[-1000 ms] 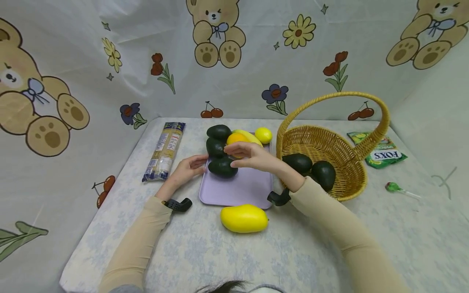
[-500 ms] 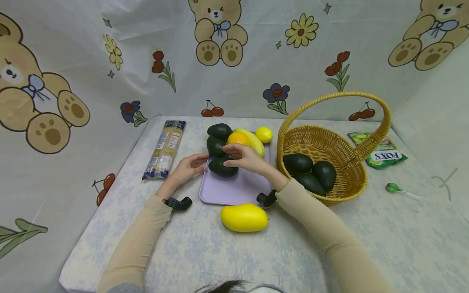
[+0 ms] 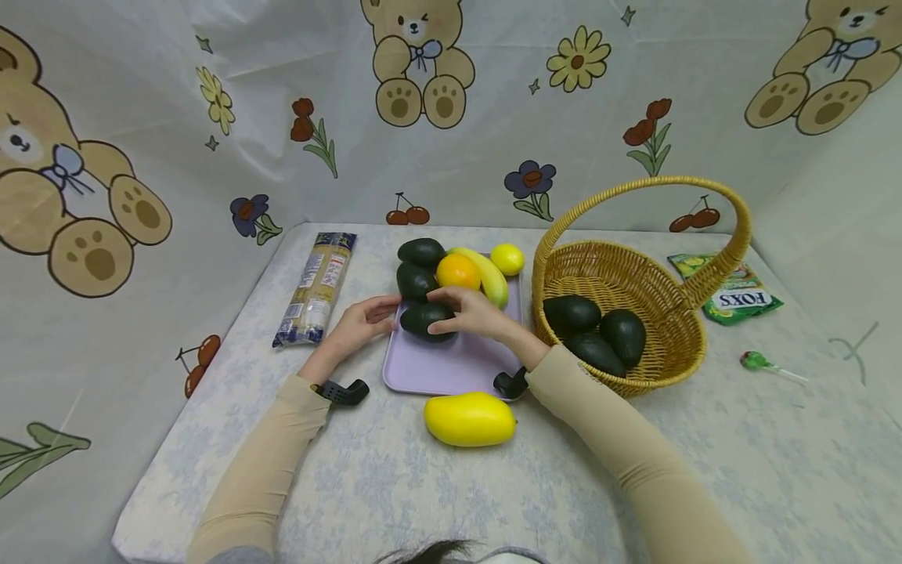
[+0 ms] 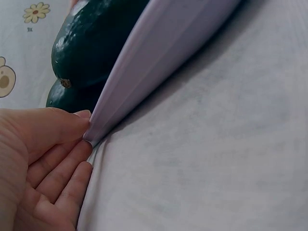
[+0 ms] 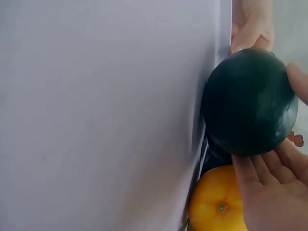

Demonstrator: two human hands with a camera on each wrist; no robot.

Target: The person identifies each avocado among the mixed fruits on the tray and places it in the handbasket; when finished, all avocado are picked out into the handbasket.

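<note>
A dark green avocado (image 3: pixel 421 321) lies at the near end of a row on the lilac tray (image 3: pixel 451 368). My right hand (image 3: pixel 477 312) grips it, thumb on one side and fingers on the other, as the right wrist view shows of this avocado (image 5: pixel 250 103). Two more avocados (image 3: pixel 414 280) sit behind it. My left hand (image 3: pixel 358 323) holds the tray's left edge; in the left wrist view the thumb and fingers meet at the tray rim (image 4: pixel 118 91). An orange (image 3: pixel 458 271), a banana (image 3: pixel 496 283) and a lemon (image 3: pixel 507 259) occupy the tray's far right.
Right of the tray stands a wicker basket (image 3: pixel 658 301) with a tall handle and three avocados (image 3: pixel 572 315) inside. A yellow mango (image 3: pixel 470 420) lies before the tray. Around them are a pasta packet (image 3: pixel 317 290), a green FOX'S bag (image 3: pixel 740 298) and a lollipop (image 3: pixel 757 361).
My right hand has moved slightly toward me and down onto the nearest avocado, uncovering the orange and banana. The left hand has stayed at the tray edge.
</note>
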